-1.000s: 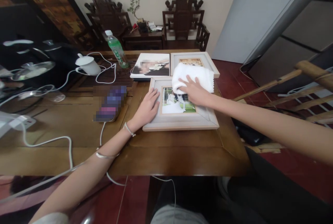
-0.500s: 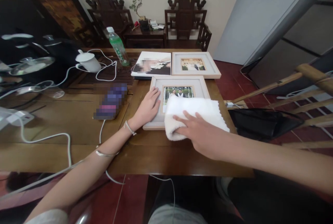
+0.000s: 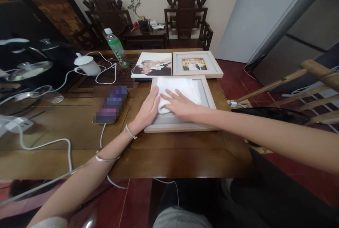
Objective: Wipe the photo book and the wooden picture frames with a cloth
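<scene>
A light wooden picture frame [image 3: 180, 127] lies flat near the table's front edge. My right hand [image 3: 182, 106] holds a folded white cloth [image 3: 186, 86] down against the frame's face, fingers spread over the top of it. The cloth hides the photo in the middle. On the frame's left side rests my left hand [image 3: 149, 107], flat with fingers extended, its fingertips beside the cloth. Just behind are a second framed photo [image 3: 195, 64] and a white-edged photo panel [image 3: 152, 64], which sits on something dark.
On the left are a phone [image 3: 109, 106] with a cable, a white lidded cup [image 3: 88, 65], a tipped clear glass [image 3: 54, 95] and a power strip [image 3: 19, 125]. A green-labelled bottle [image 3: 116, 49] stands behind. White cables cross the wooden table [image 3: 172, 157]. A wooden chair [image 3: 315, 76] is at right.
My right hand has slid the cloth up and left, from the frame's lower right corner onto its middle, covering the photo. My left hand stays on the frame's left side.
</scene>
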Action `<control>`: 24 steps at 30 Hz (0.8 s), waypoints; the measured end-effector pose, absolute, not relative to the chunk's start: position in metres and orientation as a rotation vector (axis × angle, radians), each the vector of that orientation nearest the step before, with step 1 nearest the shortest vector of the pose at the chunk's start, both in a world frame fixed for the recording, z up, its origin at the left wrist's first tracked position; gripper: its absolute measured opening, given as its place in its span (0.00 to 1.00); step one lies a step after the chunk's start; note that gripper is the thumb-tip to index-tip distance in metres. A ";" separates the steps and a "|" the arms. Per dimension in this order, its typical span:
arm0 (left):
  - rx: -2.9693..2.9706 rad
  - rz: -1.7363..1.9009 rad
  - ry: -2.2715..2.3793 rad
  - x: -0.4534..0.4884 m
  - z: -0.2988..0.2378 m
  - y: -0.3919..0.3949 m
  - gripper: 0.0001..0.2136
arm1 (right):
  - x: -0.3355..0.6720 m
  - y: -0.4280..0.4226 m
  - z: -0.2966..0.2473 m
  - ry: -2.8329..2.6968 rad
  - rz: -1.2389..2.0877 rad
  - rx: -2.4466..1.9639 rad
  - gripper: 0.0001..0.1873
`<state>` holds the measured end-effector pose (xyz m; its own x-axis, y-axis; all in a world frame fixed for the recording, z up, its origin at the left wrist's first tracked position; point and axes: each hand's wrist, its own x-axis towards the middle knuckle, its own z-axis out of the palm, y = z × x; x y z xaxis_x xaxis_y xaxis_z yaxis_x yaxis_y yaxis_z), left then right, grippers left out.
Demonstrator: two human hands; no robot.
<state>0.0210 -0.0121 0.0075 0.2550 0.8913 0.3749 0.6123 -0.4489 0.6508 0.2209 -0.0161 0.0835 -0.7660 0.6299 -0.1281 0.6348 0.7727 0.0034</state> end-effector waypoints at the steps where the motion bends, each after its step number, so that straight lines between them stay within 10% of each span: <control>1: 2.170 1.032 1.351 0.021 0.008 -0.012 0.36 | 0.217 -0.007 0.084 2.844 -0.015 1.036 0.33; 24: 2.269 0.972 1.395 0.018 0.004 -0.007 0.29 | 0.265 -0.086 0.101 2.717 -0.051 0.852 0.31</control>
